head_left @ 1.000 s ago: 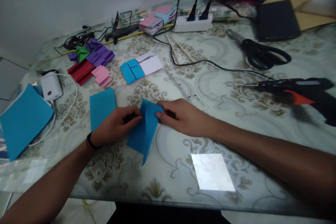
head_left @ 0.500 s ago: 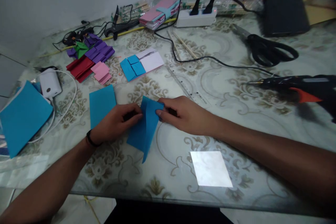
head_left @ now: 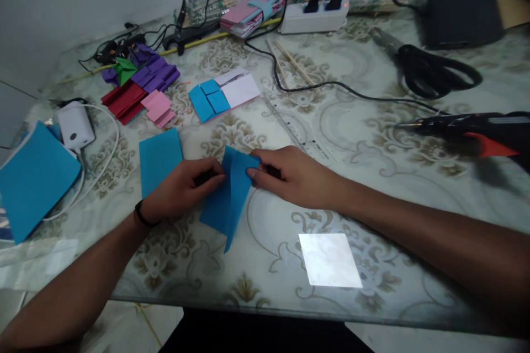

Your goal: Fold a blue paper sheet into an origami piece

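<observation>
A blue sheet of paper with a lengthwise crease (head_left: pixel 234 193) is held above the table between both hands. My left hand (head_left: pixel 186 185) pinches its left edge, thumb and forefinger together. On the upper right corner, the thumb and fingers of my right hand (head_left: pixel 290 176) are closed. A flat blue paper rectangle (head_left: pixel 159 160) lies partly behind my left hand. Farther back sit a card with blue folded pieces (head_left: pixel 209 99), a pink folded paper (head_left: pixel 158 108), a red one (head_left: pixel 123 102) and purple ones (head_left: pixel 155 73).
Larger blue sheets (head_left: pixel 39 179) and a white device with a cable (head_left: pixel 75 126) lie at the left. Scissors (head_left: pixel 430 71), a glue gun (head_left: pixel 476 127) and a black box (head_left: pixel 464 11) are at the right. A power strip (head_left: pixel 314 16) and clear ruler (head_left: pixel 290 124) are behind.
Both hands keep the same hold on the creased blue paper. The view has shifted slightly, with things at the back right appearing a little farther right.
</observation>
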The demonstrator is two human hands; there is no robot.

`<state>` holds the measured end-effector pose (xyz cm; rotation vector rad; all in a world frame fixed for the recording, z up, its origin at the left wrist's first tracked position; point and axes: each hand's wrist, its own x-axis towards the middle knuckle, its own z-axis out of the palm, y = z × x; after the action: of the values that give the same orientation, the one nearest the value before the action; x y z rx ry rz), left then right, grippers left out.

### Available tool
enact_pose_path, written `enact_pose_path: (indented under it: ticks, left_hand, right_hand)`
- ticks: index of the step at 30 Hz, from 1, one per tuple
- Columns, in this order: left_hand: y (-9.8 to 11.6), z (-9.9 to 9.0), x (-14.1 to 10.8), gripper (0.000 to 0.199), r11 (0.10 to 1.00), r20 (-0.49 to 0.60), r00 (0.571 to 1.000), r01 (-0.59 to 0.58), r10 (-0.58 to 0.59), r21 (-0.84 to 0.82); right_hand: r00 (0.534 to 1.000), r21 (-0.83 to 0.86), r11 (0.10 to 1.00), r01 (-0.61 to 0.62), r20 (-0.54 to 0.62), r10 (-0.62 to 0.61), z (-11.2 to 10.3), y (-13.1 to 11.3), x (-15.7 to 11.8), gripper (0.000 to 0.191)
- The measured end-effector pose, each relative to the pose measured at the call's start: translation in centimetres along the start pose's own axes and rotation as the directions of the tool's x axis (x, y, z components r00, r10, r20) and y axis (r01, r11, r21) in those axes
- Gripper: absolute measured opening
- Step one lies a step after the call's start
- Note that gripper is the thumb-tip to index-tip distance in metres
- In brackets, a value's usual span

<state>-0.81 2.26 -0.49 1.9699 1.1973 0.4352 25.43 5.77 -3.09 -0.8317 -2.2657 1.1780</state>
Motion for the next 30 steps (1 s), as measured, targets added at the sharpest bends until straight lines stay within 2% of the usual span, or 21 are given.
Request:
enact_pose_path:
  ticks: [15,30]
  left_hand:
    - [-0.04,-0.03,0.10,0.022,0.999,-0.007,0.999,-0.045,0.045,0.004]
    - [-0.08,-0.03,0.14,0.021,1.000,0.002,1.000,-0.029,0.029,-0.002]
  right_hand:
    - [1.000,-0.021,1.000,-0.015,-0.002,0.015,-0.03,-0.15,0.06,0.030]
    - [1.000,-0.016,1.000,-0.006,-0.017,0.006,0.05,-0.27,0.08,0.029]
